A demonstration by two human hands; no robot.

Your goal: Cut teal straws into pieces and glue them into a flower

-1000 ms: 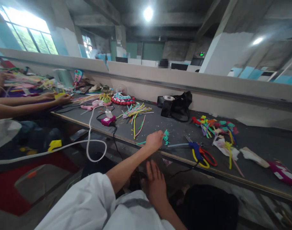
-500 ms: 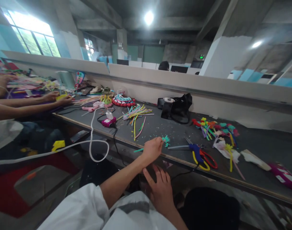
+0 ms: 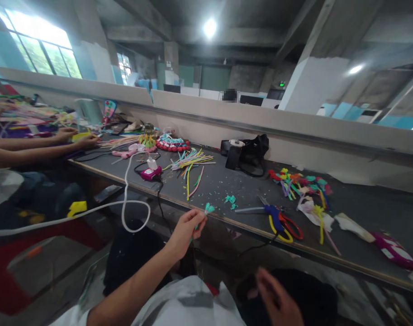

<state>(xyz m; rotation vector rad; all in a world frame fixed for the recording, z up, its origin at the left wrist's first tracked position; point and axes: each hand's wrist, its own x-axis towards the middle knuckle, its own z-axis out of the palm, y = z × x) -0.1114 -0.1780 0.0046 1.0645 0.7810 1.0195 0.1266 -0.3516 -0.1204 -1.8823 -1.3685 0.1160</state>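
Observation:
My left hand [image 3: 187,228] is closed in a pinch at the table's front edge, around a small green pipe-cleaner flower [image 3: 209,208] whose petals stick out past the fingertips. A bit of its green stem shows below the hand. My right hand [image 3: 277,301] is low over my lap, slightly blurred, fingers stretched out and apart, with nothing seen in it. Close to the left hand, small green pieces [image 3: 230,199] lie on the dark table. To their right are blue-and-yellow pliers [image 3: 276,222] and red-handled scissors [image 3: 292,225], overlapping.
Pipe cleaners [image 3: 192,159] lie mid-table behind a magenta device [image 3: 151,173] with a white cable [image 3: 125,199]. A black bag [image 3: 257,151] rests at the back. Finished colourful flowers [image 3: 301,181] and another magenta device [image 3: 394,251] are on the right. A co-worker's hands [image 3: 86,141] work at left.
My left hand has moved left and toward me with the green flower, away from the green pieces. My right hand has moved from beside the left forearm to the right and lower.

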